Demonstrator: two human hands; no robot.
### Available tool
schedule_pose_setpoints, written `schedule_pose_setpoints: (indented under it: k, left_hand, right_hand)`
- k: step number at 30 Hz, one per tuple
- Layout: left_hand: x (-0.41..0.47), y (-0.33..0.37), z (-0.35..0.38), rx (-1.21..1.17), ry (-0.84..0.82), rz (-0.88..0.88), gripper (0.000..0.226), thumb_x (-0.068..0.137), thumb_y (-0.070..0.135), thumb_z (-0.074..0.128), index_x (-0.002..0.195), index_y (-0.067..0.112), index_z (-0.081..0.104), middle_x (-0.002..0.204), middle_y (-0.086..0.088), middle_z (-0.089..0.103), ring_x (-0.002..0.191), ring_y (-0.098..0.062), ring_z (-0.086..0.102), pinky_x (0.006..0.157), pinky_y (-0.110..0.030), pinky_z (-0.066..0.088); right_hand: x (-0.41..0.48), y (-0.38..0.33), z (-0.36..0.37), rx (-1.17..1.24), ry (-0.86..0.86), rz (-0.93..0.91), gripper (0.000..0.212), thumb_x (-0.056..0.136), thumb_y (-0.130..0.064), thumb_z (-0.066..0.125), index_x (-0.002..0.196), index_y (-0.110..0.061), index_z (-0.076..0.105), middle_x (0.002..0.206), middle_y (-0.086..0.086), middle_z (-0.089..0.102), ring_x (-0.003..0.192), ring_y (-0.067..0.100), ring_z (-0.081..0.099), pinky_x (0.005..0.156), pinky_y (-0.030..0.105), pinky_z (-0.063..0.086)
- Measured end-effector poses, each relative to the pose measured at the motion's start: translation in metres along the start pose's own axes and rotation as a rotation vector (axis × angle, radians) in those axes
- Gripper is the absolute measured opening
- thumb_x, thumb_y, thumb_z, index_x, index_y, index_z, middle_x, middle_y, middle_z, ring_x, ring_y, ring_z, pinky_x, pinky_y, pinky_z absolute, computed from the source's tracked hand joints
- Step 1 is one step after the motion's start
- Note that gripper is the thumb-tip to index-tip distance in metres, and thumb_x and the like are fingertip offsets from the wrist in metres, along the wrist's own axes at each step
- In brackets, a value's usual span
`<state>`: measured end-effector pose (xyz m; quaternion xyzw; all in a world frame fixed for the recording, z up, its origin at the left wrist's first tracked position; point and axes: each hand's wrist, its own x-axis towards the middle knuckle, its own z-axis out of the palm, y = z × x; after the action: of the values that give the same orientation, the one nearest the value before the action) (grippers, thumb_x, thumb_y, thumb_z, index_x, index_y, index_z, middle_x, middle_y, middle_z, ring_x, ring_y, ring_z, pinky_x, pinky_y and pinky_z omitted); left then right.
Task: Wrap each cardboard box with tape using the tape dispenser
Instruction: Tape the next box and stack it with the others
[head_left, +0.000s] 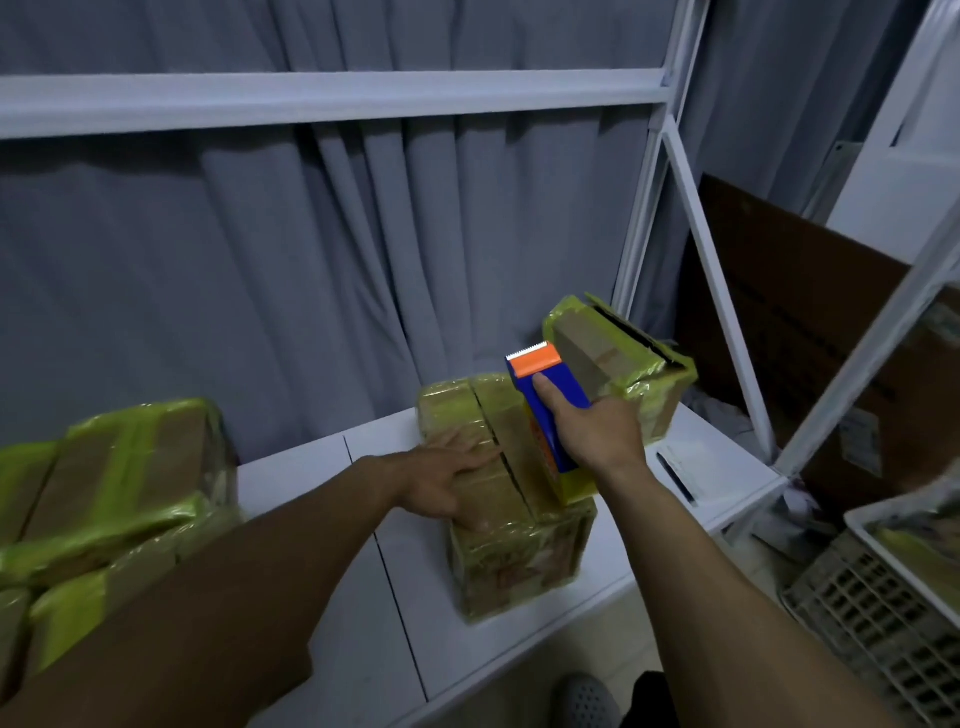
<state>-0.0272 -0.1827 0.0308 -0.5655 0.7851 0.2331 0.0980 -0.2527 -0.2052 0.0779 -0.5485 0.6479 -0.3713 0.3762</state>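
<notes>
While your left hand (447, 480) lies flat, fingers straight, on the top of the centre cardboard box (519, 566), your right hand (597, 436) has its grip clenched round the blue handle of the tape dispenser (540, 395), with the thumb up towards the orange blade guard. The yellow-green roll end sits low, at or just over the near right corner of the box top; whether it touches the cardboard can't be told. The toothed blade points up and away from you.

The relation to watch is this: the box's flap seam (501, 457) runs up the frame, away from you and leaning slightly left, and the dispenser lies just right of it, roughly along the same line. Your right hand is the nearer one to any taping run, and your left fingertips lie right at the seam, likely in the way of a pass along it.

The box stands at the middle of the white counter (395, 597), with its near face close to the front edge. Bare counter shows to its left before the stack of taped boxes (119, 478) at the frame's left. At right a tilted taped box (623, 364) sits just behind your right hand, close to the white rack post (644, 208), so room to swing is tighter there. The grey curtain (260, 260) hangs behind.
</notes>
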Motion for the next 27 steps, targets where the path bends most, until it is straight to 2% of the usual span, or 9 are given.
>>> schedule_pose_setpoints:
  k: [6,9,11,12,15,17,20,23,27]
  left_hand:
    - [-0.008,0.012,0.016,0.061,0.051,-0.156,0.103,0.073,0.091,0.042,0.155,0.045,0.0,0.165,0.013,-0.006,0.152,-0.026,-0.007,0.121,-0.052,0.005]
    - [-0.019,0.042,0.028,0.095,0.172,-0.288,0.094,0.079,0.089,0.035,0.155,0.044,0.003,0.166,0.008,0.003,0.151,-0.028,0.004,0.118,-0.054,0.006]
    - [-0.026,0.055,0.037,0.109,0.268,-0.272,0.088,0.081,0.087,0.028,0.155,0.043,0.009,0.164,0.003,0.015,0.148,-0.029,0.016,0.118,-0.05,0.012]
    - [-0.028,0.053,0.038,0.1,0.305,-0.242,0.085,0.082,0.087,0.029,0.154,0.043,0.018,0.162,0.002,0.024,0.145,-0.028,0.024,0.117,-0.048,0.019]
    - [-0.034,0.021,0.026,-0.234,0.461,-0.185,0.07,0.082,0.065,0.063,0.141,0.028,0.053,0.143,-0.001,0.054,0.129,-0.02,0.05,0.112,-0.037,0.037]
    - [-0.041,-0.009,0.02,-0.232,0.443,-0.168,0.081,0.083,0.054,0.07,0.15,0.02,0.039,0.156,-0.006,0.037,0.144,-0.024,0.033,0.121,-0.038,0.019]
    - [-0.048,-0.043,0.034,-0.009,0.18,-0.335,0.109,0.069,0.075,0.06,0.155,0.044,0.001,0.166,0.005,-0.005,0.152,-0.026,-0.006,0.117,-0.057,-0.007]
    - [-0.048,-0.051,0.052,0.025,0.254,-0.284,0.106,0.078,0.064,0.069,0.147,0.052,-0.01,0.166,0.001,-0.004,0.153,-0.029,0.002,0.119,-0.052,0.015]
    - [-0.059,-0.025,0.049,0.239,0.371,-0.359,0.088,0.082,0.069,0.06,0.154,0.044,0.015,0.162,-0.004,0.019,0.144,-0.031,0.028,0.113,-0.044,0.034]
  right_hand:
    - [0.005,-0.004,0.011,-0.04,0.02,-0.058,0.071,0.075,-0.08,0.067,0.077,-0.009,0.068,0.078,0.008,0.069,0.073,0.026,0.068,0.059,0.032,0.046]
    - [-0.005,-0.014,0.019,-0.024,-0.008,-0.077,0.067,0.079,-0.076,0.068,0.081,-0.008,0.068,0.078,0.006,0.068,0.072,0.023,0.067,0.055,0.03,0.042]
    - [-0.011,-0.019,0.024,-0.033,-0.032,-0.104,0.067,0.08,-0.075,0.067,0.085,-0.008,0.069,0.079,0.005,0.068,0.072,0.02,0.066,0.054,0.029,0.041]
    - [-0.014,-0.02,0.026,-0.037,-0.041,-0.112,0.067,0.08,-0.075,0.067,0.085,-0.008,0.07,0.079,0.004,0.068,0.072,0.019,0.065,0.055,0.029,0.041]
    - [-0.019,-0.023,0.034,-0.045,-0.063,-0.121,0.066,0.079,-0.077,0.067,0.084,-0.011,0.068,0.081,0.003,0.069,0.074,0.019,0.067,0.061,0.033,0.051]
    - [-0.019,-0.022,0.038,-0.047,-0.086,-0.108,0.069,0.078,-0.078,0.067,0.086,-0.01,0.069,0.081,0.005,0.071,0.075,0.021,0.069,0.065,0.035,0.055]
    - [-0.02,-0.023,0.043,-0.052,-0.113,-0.109,0.069,0.08,-0.075,0.068,0.089,-0.007,0.07,0.081,0.005,0.07,0.075,0.019,0.068,0.058,0.03,0.047]
    - [-0.017,-0.023,0.05,-0.043,-0.123,-0.112,0.068,0.08,-0.075,0.068,0.089,-0.007,0.07,0.082,0.006,0.071,0.076,0.02,0.069,0.06,0.03,0.048]
    - [-0.017,-0.027,0.059,-0.055,-0.118,-0.111,0.067,0.081,-0.076,0.066,0.089,-0.01,0.068,0.083,0.005,0.07,0.077,0.02,0.068,0.062,0.031,0.051]
